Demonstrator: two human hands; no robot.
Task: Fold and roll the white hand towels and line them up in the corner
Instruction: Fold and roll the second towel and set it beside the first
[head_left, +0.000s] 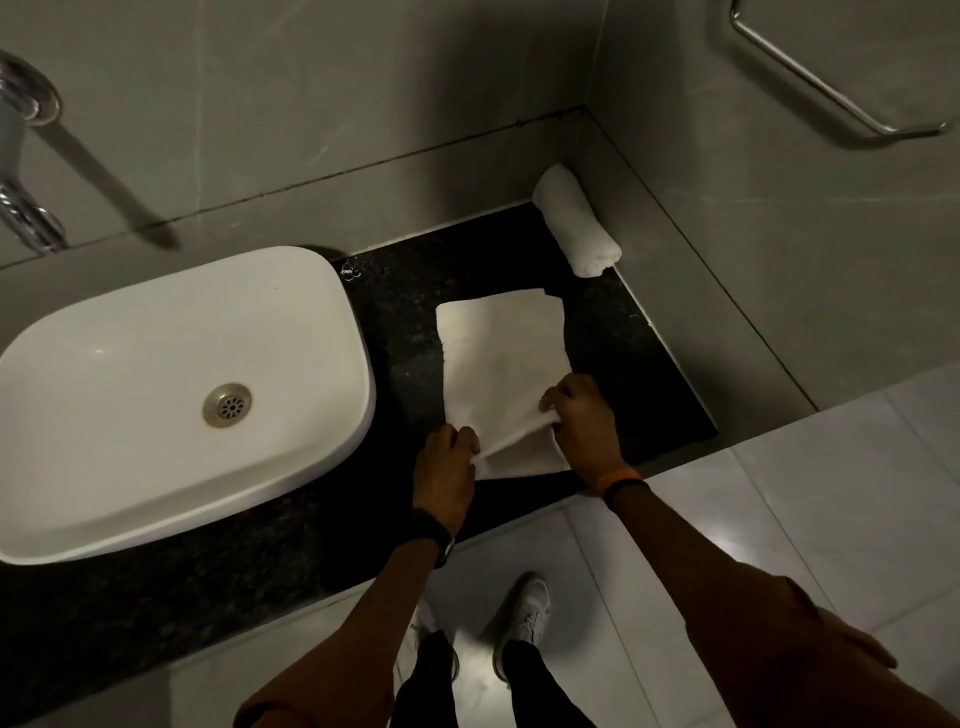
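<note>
While both hands pinch the flat towel (501, 353), sink (332, 291) adjoins.

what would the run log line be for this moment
step: start roll | left hand: grips towel near edge | right hand: same | done: rolled towel in corner

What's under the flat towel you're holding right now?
The flat towel lies directly on the black countertop, which shows all around it. Anything beneath the cloth itself is covered; both hands pinch its near edge.
</note>
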